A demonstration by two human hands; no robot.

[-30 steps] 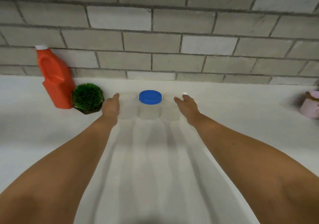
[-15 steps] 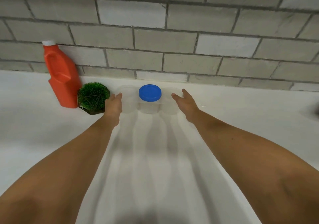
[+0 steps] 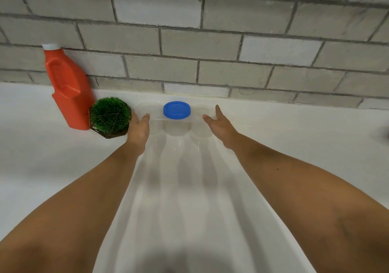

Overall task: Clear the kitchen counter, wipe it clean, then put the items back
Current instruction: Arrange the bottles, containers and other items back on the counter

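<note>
Over on the far left, the orange bottle [image 3: 68, 87] with its white cap is standing upright against the tiled wall [image 3: 210, 47], and the little green plant [image 3: 110, 116] in its dark pot is sitting just beside it, touching or nearly so. The white counter [image 3: 294, 136] is looking otherwise bare, apart from something at the far right edge too cut off to identify.

Now the left hand [image 3: 139, 128] is reaching in, fingers spread and empty, right beside the plant pot and at the left end of the clear containers [image 3: 175, 125]. Those containers are sitting in a row near the wall, three of them it seems, though the clear plastic is making the outer two hard to read. The middle one is wearing a blue lid [image 3: 177, 110].

On the other side, the right hand [image 3: 220, 123] is also open, palm turned inward, holding nothing, just at the right end of the row. Whether either palm is actually touching plastic, I cannot tell.

So the hands are bracketing the whole row, which looks like a two-handed handling of the set, either lifting it away or setting it in place. The good way here: pressing evenly inward from both ends so the row is staying together, keeping it level so the lidless outer ones are not tipping, and watching that left wrist, because the plant is close enough to get knocked.
</note>
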